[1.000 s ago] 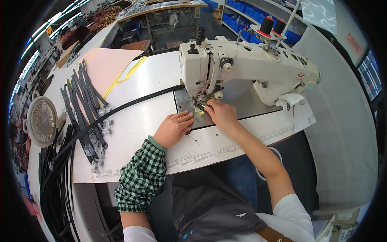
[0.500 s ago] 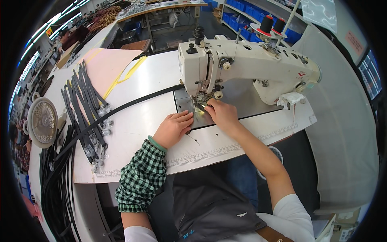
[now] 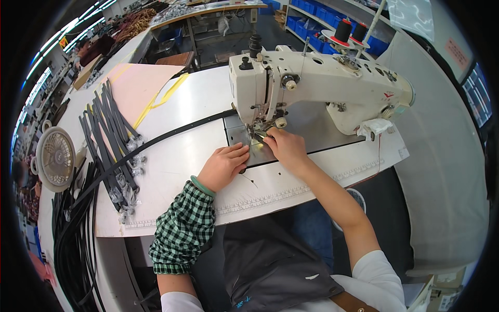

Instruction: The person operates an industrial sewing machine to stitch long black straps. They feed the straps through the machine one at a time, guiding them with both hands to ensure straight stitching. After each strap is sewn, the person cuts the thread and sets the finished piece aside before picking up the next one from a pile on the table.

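We record the left hand (image 3: pixel 224 165) flat, fingers straight and together at the grey metal bed plate (image 3: pixel 318 127); the right hand (image 3: pixel 287 151) is bent-fingered beneath the cream-white metal sewing machine (image 3: pixel 312 78), 1 o'clock from view centre, and we cannot tell whether it pinches anything. A long, narrow black strap (image 3: pixel 176 131) runs from 8 o'clock to the machine head at 11, crossing flat dark-grey strips (image 3: pixel 108 130) at 9.

Sewing workshop!

A white, long-armed sewing machine (image 3: pixel 317 75) is mounted on a pale, ruler-edged worktable (image 3: pixel 182 161); now black conical thread spools (image 3: pixel 342 32) are spotted behind, blue plastic bins (image 3: pixel 312 11) are shelved beyond, and long white strip lights (image 3: pixel 83 33) are strung overhead.
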Demonstrator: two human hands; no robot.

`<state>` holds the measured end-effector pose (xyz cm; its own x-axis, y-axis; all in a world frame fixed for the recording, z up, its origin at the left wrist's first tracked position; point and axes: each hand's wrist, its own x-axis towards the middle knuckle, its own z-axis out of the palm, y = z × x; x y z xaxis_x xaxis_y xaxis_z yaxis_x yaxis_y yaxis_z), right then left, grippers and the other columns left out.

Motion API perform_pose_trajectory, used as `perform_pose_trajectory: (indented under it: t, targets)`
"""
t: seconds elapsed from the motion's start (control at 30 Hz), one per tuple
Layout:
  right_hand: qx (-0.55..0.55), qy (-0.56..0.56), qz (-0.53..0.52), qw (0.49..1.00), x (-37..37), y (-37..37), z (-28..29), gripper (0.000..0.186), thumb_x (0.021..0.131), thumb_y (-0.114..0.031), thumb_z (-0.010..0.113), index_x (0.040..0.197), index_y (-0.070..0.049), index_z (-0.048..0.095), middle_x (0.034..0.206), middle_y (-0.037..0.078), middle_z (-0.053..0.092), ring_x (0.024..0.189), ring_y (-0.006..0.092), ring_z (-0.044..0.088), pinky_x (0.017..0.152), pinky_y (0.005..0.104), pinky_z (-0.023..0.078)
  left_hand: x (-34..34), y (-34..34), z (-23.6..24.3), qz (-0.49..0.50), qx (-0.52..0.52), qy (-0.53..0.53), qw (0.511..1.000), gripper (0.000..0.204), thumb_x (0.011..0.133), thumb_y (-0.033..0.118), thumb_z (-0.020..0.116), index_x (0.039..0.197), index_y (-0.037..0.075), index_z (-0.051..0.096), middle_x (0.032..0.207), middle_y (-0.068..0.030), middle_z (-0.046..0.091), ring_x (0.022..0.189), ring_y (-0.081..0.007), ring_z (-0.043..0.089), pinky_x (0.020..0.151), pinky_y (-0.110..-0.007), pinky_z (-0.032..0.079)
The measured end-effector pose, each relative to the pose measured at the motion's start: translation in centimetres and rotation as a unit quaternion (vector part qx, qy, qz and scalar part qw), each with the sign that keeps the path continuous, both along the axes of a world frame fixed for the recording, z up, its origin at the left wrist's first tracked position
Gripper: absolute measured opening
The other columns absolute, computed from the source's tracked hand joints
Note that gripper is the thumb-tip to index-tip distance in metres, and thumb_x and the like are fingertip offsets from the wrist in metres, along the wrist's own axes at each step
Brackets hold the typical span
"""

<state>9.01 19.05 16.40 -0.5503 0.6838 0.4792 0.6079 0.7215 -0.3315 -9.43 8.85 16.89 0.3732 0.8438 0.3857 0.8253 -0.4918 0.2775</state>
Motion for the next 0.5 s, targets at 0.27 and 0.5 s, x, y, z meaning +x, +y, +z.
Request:
perform_pose_trajectory:
  t: [0.27, 0.5]
  targets:
    - [-0.001, -0.007, -0.005, 1.0, 0.07, -0.25, 0.19, 0.02, 0.082, -0.027, 0.052, 0.079, -0.007, 0.051, 0.07, 0.008, 0.058, 0.058, 0.0276, 0.058, 0.048, 0.0371, 0.045, -0.05, 0.03, -0.05, 0.0, 0.002, -0.001, 1.0, 0.029, 0.075, 0.011, 0.059, 0.103, 0.003, 0.058, 0.116, -0.0077, 0.053, 0.111, -0.0242, 0.047, 0.089, -0.035, 0.039]
    - [-0.006, -0.004, -0.004, 1.0, -0.01, -0.23, 0.13, 0.019, 0.082, -0.027, 0.053, 0.08, -0.007, 0.051, 0.071, 0.007, 0.059, 0.058, 0.0273, 0.058, 0.048, 0.0368, 0.045, -0.04, 0.03, -0.07, 0.001, -0.004, -0.005, 1.0, 0.029, 0.076, 0.011, 0.059, 0.103, 0.003, 0.058, 0.116, -0.0079, 0.053, 0.111, -0.0243, 0.047, 0.089, -0.035, 0.039]
